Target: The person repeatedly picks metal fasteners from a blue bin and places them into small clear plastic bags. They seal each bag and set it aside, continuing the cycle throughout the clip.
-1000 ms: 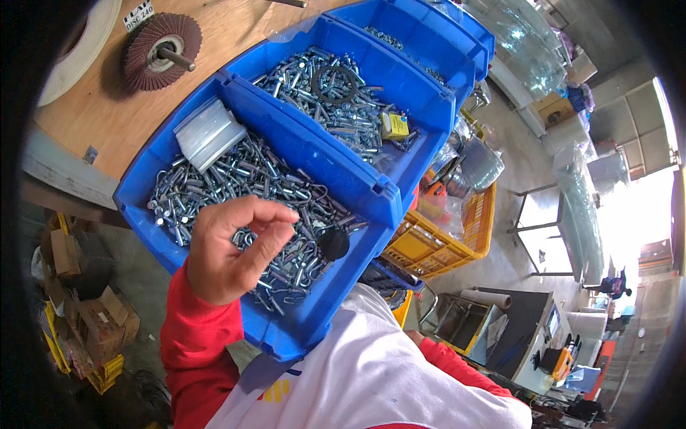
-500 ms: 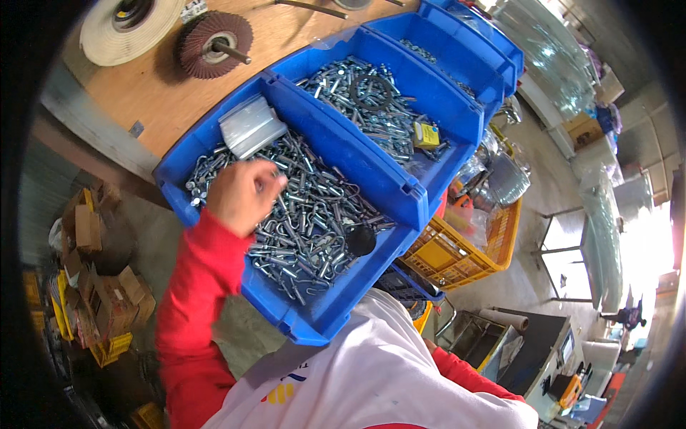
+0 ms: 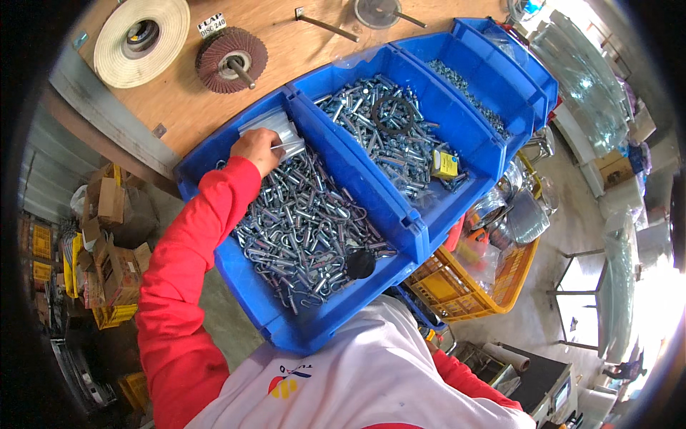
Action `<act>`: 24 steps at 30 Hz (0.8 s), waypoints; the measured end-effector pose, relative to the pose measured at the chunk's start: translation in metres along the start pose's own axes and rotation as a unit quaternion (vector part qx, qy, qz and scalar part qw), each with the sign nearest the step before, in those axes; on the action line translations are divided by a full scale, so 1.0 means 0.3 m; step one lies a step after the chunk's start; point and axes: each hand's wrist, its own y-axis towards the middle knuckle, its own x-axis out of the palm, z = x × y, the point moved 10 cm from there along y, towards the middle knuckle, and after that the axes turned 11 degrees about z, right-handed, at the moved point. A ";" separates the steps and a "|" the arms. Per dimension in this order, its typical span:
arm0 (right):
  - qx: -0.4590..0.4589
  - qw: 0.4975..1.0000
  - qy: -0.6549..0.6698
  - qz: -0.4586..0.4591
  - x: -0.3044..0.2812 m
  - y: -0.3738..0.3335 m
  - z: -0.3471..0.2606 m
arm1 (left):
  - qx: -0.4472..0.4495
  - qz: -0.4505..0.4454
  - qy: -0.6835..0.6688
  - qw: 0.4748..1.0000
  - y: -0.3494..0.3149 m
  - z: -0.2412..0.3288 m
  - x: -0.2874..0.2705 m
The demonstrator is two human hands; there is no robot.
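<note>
VIEW: head, left fisheye | MOUNT: head-worn, above bin [image 3: 350, 168] | FACING: downward, past torso [image 3: 357, 357] | RANGE: bin near; floor [image 3: 529, 307] farther, at right

On the wooden board [image 3: 307, 61], a ridged brown sanding disc [image 3: 214, 61] sits on a metal peg [image 3: 242, 74], just beside a wide cream roll [image 3: 113, 44]. Over on the left I see opened cardboard boxes [image 3: 118, 272]; on the right, a yellow plastic crate [image 3: 457, 284] holding clear plastic [image 3: 483, 269].

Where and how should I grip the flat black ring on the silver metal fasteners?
Probably pinch the flat black ring by its rim, from above, one finger through its open centre. It lies roughly flat on the silver metal fasteners, with nothing covering its upper face.
</note>
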 end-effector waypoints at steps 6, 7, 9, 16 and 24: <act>-0.021 1.000 -0.011 -0.010 -0.074 0.093 0.021 | 0.015 0.011 -0.089 0.996 0.022 0.001 -0.030; -0.023 1.000 -0.014 -0.012 -0.085 0.105 0.027 | 0.007 0.009 -0.114 0.993 0.022 -0.005 -0.027; -0.029 0.999 -0.016 -0.013 -0.103 0.130 0.033 | -0.017 0.005 -0.150 0.988 0.022 -0.020 -0.017; -0.043 0.998 -0.025 -0.023 -0.135 0.163 0.038 | -0.005 0.105 -0.118 0.987 0.051 -0.048 -0.100; -0.046 0.998 -0.031 -0.026 -0.139 0.189 0.030 | 0.107 0.123 0.036 0.986 0.041 0.009 -0.133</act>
